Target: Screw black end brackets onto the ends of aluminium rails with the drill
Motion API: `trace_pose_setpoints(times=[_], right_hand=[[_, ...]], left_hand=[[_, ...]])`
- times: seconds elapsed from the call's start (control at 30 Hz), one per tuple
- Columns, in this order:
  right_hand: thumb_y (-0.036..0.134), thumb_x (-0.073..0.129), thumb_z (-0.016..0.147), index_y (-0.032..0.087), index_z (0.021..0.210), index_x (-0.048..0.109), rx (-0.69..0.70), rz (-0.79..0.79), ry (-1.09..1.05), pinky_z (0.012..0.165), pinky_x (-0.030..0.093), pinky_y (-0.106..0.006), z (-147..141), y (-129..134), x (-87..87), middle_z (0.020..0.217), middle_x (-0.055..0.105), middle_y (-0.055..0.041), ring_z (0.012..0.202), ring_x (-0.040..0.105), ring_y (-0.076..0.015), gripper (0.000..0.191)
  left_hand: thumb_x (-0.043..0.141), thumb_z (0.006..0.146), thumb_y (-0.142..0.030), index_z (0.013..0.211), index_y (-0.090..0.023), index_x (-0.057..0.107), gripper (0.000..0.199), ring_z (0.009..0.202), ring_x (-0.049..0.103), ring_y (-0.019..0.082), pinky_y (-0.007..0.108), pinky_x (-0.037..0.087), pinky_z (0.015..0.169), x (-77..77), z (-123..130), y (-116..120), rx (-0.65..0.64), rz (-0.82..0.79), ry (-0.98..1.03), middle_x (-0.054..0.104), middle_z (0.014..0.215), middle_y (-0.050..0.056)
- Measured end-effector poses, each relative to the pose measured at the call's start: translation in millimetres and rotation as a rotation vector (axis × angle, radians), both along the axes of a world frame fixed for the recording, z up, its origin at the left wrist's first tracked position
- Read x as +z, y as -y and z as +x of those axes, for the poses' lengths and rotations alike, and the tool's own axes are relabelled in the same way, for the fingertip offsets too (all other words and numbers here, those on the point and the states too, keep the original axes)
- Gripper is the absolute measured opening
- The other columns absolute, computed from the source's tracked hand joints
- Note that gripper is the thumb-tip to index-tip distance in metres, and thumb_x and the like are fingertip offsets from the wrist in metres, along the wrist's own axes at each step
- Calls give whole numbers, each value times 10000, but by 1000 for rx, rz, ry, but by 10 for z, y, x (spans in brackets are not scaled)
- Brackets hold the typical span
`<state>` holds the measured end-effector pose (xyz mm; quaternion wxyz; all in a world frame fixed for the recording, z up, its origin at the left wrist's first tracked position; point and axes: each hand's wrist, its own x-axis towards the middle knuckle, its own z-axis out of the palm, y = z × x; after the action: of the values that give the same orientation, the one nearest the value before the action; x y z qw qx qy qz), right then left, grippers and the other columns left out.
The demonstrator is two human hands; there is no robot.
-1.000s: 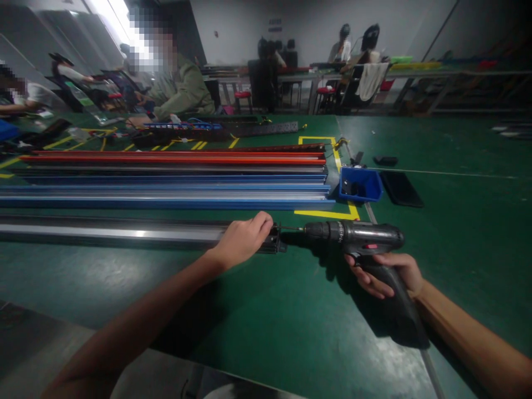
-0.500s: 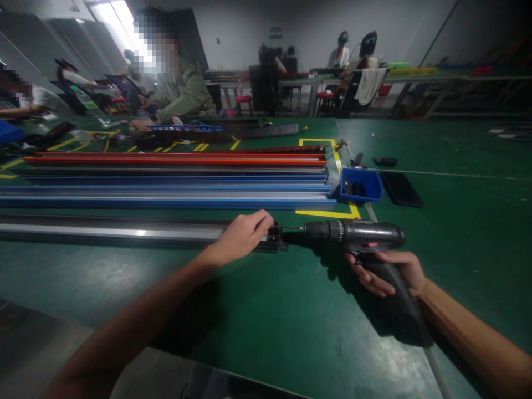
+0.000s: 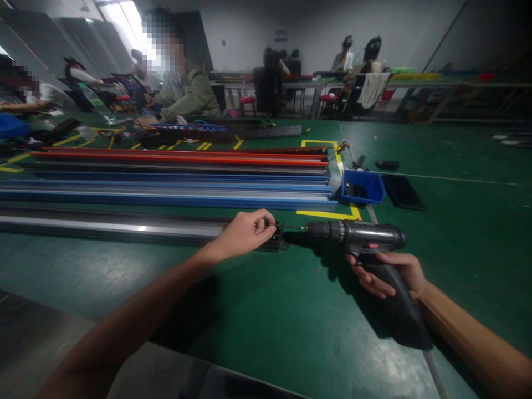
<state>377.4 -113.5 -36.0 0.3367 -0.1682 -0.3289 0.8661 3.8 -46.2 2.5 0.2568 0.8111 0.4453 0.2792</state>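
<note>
A black power drill (image 3: 369, 235) lies in my right hand (image 3: 394, 274), its fingers wrapped around the handle. The drill's long thin bit points left, its tip at the end piece (image 3: 280, 239) of a long dark metal profile (image 3: 124, 226). Above that end of the profile is my left hand (image 3: 245, 233), with thumb and fingers pinched together close to the bit. Whatever the left fingertips hold, if anything, is too small to make out. The profile lies flat along the green table.
Beyond the profile lie several blue profiles (image 3: 208, 194) and an orange one (image 3: 187, 157). A blue bin (image 3: 362, 187) with small dark parts stands right of them, beside a flat black object (image 3: 403, 191). A person in a green jacket (image 3: 191, 91) sits across the table.
My left thumb and fingers have shifted slightly at the profile's end and now pinch closer together. The drill and my right hand stay nearly where they were; the view has tilted slightly.
</note>
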Motion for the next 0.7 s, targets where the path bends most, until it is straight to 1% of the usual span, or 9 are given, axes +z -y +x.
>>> trace_pose_setpoints(times=[0.2, 0.3, 0.4, 0.6, 0.67, 0.7], right_hand=[[307, 650, 941, 23, 1190, 749, 11, -18, -5, 513, 529, -209, 15, -3, -9, 854, 728, -138, 423, 508, -55, 390], [286, 662, 915, 26, 1197, 753, 6, -35, 8, 521, 532, -210, 29, -4, -20, 852, 727, -138, 435, 532, -63, 395], [287, 653, 913, 24, 1202, 752, 3, -44, 11, 523, 534, -214, 40, -4, -25, 847, 719, -138, 426, 525, -61, 403], [307, 640, 910, 42, 1200, 759, 2, -48, 23, 499, 509, -214, 52, 13, -33, 836, 711, -132, 415, 487, -60, 410], [315, 644, 904, 46, 1188, 761, -9, -46, 34, 488, 496, -215, 52, 23, -32, 826, 705, -127, 409, 474, -61, 409], [319, 646, 902, 46, 1183, 761, -18, -42, 41, 483, 490, -217, 51, 27, -28, 817, 701, -124, 406, 468, -62, 408]], left_hand=[[644, 940, -361, 982, -185, 716, 195, 551, 443, 71, 230, 322, 565, -27, -13, -14, -2, -22, 25, 474, 603, -89], [650, 933, -354, 974, -181, 717, 190, 551, 447, 68, 226, 324, 563, -13, -11, -14, -8, -31, 25, 478, 602, -89], [664, 921, -359, 977, -177, 721, 200, 547, 448, 67, 224, 327, 561, 7, -5, -10, -3, -33, 25, 480, 597, -89], [713, 891, -406, 1072, -191, 729, 281, 540, 453, 66, 218, 333, 550, 4, -15, 14, 1, -37, 21, 482, 602, -88], [725, 887, -420, 1112, -186, 712, 325, 549, 460, 68, 215, 353, 555, -3, -30, 14, -4, -54, 64, 495, 622, -82], [713, 899, -429, 1130, -181, 698, 339, 552, 461, 67, 214, 359, 552, -4, -40, 5, 0, -71, 117, 504, 640, -76]])
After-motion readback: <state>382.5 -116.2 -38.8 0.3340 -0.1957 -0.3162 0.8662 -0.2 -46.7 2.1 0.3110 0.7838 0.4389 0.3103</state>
